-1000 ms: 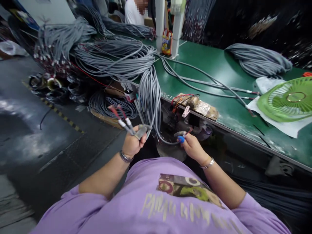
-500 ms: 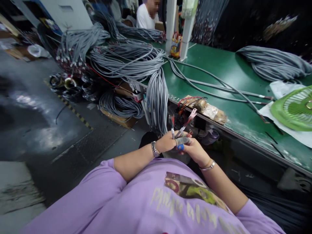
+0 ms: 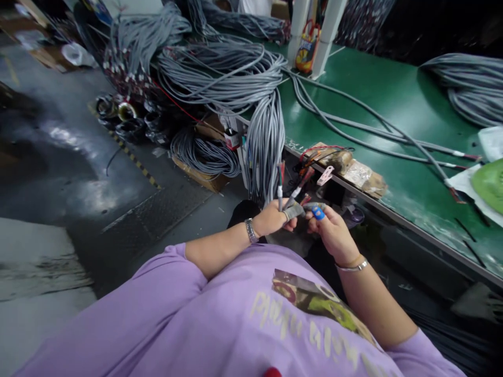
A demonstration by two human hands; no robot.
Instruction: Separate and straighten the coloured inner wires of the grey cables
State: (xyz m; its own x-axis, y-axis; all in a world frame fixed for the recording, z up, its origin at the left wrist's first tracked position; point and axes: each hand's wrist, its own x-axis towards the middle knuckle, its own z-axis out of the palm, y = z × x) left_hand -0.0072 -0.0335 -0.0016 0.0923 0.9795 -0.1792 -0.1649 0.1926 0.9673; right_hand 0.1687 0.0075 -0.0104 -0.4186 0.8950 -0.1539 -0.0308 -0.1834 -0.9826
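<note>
Left hand [image 3: 271,219] is closed around a few grey cable ends [image 3: 283,195], which stick up out of the fist with red-sleeved tips. Its fingertips wear grey cots. Right hand [image 3: 333,233] sits just beside it, fingers curled and near the same ends, with a blue cot [image 3: 317,213] on one fingertip. Can't tell if the right hand actually pinches a wire or only touches it.

The ends sit between both hands, in front of the torso, just below the counter [image 3: 377,99] edge. They trail from the bundle [image 3: 267,146] that hangs over that edge off the big coil [image 3: 223,76].

Handling, as a judgement: a single lead looks light and limp, but drag from the hanging bundle will pull on it. The jacket looks smooth and probably slippery, so the cots should help. Best hold is on the jacket just below the red sleeves, not on the bare tips, which look thin and easy to bend.

Also on the counter: loose cables [image 3: 353,125], a taped block [image 3: 349,167] with red wires at the edge, and a green fan [image 3: 491,183] on the right.
</note>
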